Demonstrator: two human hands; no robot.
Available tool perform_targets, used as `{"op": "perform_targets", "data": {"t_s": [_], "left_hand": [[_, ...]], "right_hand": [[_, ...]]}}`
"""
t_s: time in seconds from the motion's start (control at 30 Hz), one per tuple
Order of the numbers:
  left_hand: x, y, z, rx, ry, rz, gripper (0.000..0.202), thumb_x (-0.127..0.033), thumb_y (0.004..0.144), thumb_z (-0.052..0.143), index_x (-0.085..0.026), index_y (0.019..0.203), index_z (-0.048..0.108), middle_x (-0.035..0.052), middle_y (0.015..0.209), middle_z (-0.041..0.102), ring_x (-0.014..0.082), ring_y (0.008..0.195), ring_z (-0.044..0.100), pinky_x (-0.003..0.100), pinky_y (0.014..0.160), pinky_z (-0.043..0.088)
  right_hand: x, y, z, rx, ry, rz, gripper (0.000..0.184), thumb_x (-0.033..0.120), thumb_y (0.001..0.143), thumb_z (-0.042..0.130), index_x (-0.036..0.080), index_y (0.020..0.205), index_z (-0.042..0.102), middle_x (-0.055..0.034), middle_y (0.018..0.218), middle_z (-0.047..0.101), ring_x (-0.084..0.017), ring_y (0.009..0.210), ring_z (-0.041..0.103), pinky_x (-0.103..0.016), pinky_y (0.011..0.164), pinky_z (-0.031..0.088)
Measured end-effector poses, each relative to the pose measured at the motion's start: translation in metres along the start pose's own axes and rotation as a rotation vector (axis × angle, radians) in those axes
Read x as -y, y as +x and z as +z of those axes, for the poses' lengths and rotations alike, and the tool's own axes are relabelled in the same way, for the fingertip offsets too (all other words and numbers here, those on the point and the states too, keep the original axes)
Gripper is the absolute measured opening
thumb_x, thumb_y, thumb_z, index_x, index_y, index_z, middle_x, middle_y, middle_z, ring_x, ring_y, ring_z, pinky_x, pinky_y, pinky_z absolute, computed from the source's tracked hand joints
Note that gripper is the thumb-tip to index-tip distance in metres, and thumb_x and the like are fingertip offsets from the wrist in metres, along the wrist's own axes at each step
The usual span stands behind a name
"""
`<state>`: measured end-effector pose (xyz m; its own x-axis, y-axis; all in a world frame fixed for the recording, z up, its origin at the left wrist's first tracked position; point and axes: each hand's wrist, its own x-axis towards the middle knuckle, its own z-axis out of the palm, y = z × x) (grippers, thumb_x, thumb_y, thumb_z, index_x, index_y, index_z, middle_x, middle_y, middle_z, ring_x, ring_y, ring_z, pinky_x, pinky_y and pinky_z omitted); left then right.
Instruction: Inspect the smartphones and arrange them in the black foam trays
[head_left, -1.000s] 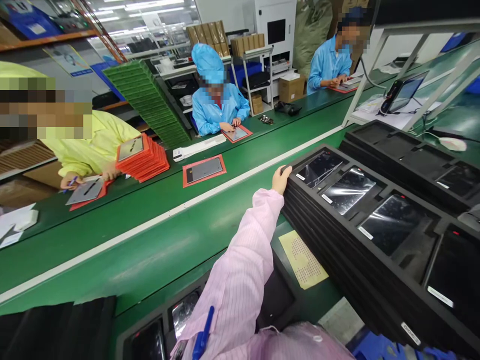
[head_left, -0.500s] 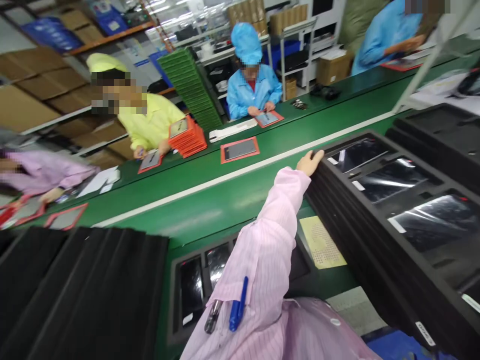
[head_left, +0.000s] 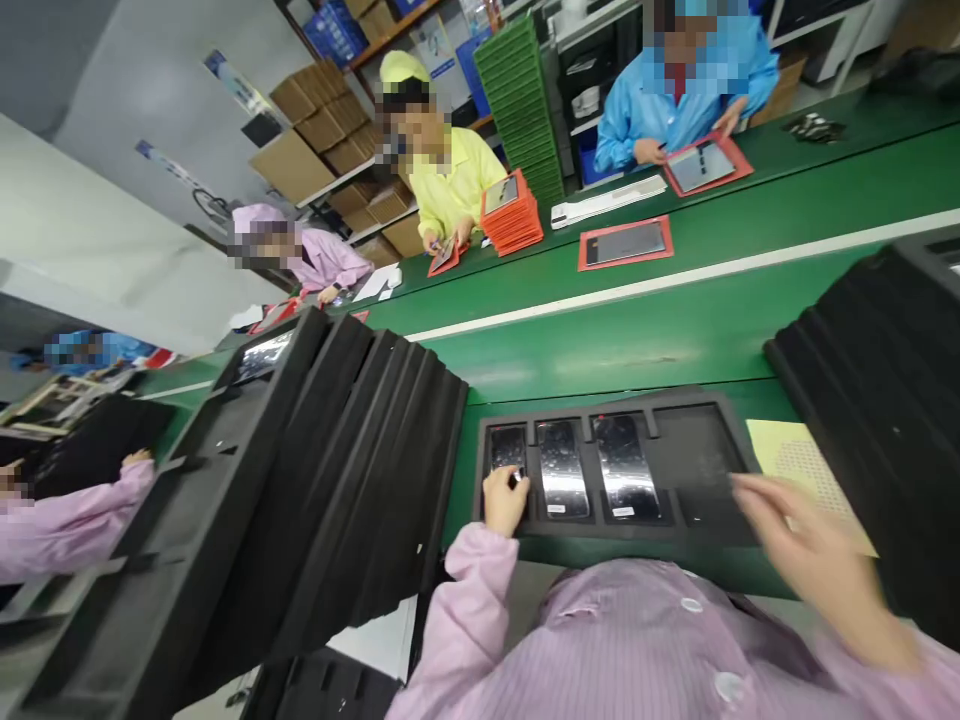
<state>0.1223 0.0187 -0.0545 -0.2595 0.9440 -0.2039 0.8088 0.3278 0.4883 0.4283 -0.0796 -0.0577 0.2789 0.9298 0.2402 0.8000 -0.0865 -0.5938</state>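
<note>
A black foam tray (head_left: pixel 694 455) lies in front of me, with dark glass phone screens (head_left: pixel 626 465) in three of its compartments; the rightmost compartment holds none. Over the leftmost screen (head_left: pixel 508 445) is my left hand (head_left: pixel 504 505), its fingers curled together at the screen's lower part. A small glint shows at its fingertips, too small to name. My right hand (head_left: pixel 814 550), smeared by motion, hovers by the tray's right end with its fingers pointing left. Whether it holds anything is unclear.
Tall stacks of black trays stand at left (head_left: pixel 352 480) and right (head_left: pixel 892 400). A yellow printed sheet (head_left: pixel 799 460) lies beside the tray. Across the green bench (head_left: pixel 570 350), co-workers handle panels on red holders (head_left: pixel 626 243) near an orange stack (head_left: pixel 512 215).
My view has swung left and down. The outstretched arm has left the right-hand tray stack. Both my hands now show at the tray in front of me.
</note>
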Motion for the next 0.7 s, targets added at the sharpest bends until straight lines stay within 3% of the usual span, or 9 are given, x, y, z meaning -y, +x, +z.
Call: {"op": "perform_targets", "data": {"t_s": [0.07,0.13,0.23,0.33,0.43,0.53,0.6,0.7], "left_hand": [[0.008,-0.01,0.013,-0.024,0.059,0.002,0.03,-0.014,0.068,0.067,-0.012,0.097,0.065,0.0159,0.116,0.059,0.0295,0.117,0.049,0.042,0.1,0.038],[0.008,-0.008,0.021,-0.045,0.109,0.001,0.04,-0.019,0.071,0.064,-0.012,0.11,0.06,0.0176,0.127,0.052,0.0316,0.124,0.042,0.044,0.102,0.035],[0.005,0.008,0.022,-0.04,0.166,0.002,0.049,-0.021,0.071,0.063,-0.009,0.118,0.054,0.0211,0.127,0.05,0.0341,0.122,0.044,0.046,0.099,0.037],[0.009,0.026,0.011,0.005,0.188,0.012,0.055,-0.015,0.062,0.066,-0.007,0.116,0.055,0.0225,0.112,0.06,0.0358,0.108,0.055,0.045,0.09,0.043],[0.029,0.039,-0.012,0.036,0.16,0.015,0.048,-0.011,0.064,0.061,-0.008,0.112,0.058,0.0173,0.086,0.068,0.0337,0.089,0.064,0.043,0.079,0.048],[0.059,0.05,-0.032,0.043,0.075,0.046,0.04,-0.012,0.074,0.051,-0.011,0.113,0.057,0.0089,0.072,0.068,0.025,0.077,0.066,0.034,0.073,0.05],[0.075,0.056,-0.034,0.049,0.006,0.079,0.037,-0.013,0.078,0.045,-0.009,0.114,0.056,0.0073,0.072,0.068,0.0206,0.07,0.066,0.029,0.066,0.051],[0.084,0.056,-0.015,0.04,-0.071,0.148,0.039,-0.01,0.08,0.04,-0.009,0.115,0.055,0.0114,0.087,0.069,0.0203,0.077,0.067,0.029,0.068,0.053]], "right_hand": [[0.029,0.014,0.048,0.118,-0.025,-0.069,0.021,0.034,0.087,0.051,0.02,0.097,0.063,-0.0084,0.102,0.063,-0.022,0.093,0.059,-0.038,0.08,0.05],[0.056,0.025,0.091,0.186,-0.092,-0.078,0.027,0.028,0.079,0.058,0.014,0.101,0.063,-0.0161,0.112,0.059,-0.033,0.106,0.053,-0.047,0.085,0.047],[0.082,0.034,0.127,0.215,-0.19,-0.04,0.046,0.021,0.07,0.063,0.004,0.113,0.058,-0.0259,0.127,0.047,-0.045,0.119,0.038,-0.058,0.091,0.037],[0.082,0.039,0.123,0.233,-0.235,-0.003,0.049,0.015,0.07,0.057,0.002,0.117,0.055,-0.0253,0.123,0.051,-0.041,0.115,0.045,-0.051,0.09,0.041],[0.061,0.045,0.1,0.211,-0.269,0.099,0.046,0.017,0.074,0.048,0.006,0.118,0.054,-0.0193,0.089,0.066,-0.032,0.081,0.063,-0.042,0.069,0.05],[0.035,0.051,0.083,0.143,-0.279,0.191,0.041,0.02,0.075,0.042,0.009,0.111,0.059,-0.0123,0.062,0.064,-0.028,0.056,0.061,-0.038,0.054,0.049],[0.027,0.051,0.082,0.104,-0.248,0.184,0.038,0.02,0.075,0.041,0.014,0.106,0.06,-0.0101,0.068,0.065,-0.025,0.06,0.062,-0.034,0.055,0.05],[0.039,0.044,0.094,0.05,-0.206,0.127,0.038,0.02,0.075,0.04,0.015,0.108,0.058,-0.0133,0.091,0.066,-0.026,0.079,0.062,-0.037,0.066,0.051]]}}
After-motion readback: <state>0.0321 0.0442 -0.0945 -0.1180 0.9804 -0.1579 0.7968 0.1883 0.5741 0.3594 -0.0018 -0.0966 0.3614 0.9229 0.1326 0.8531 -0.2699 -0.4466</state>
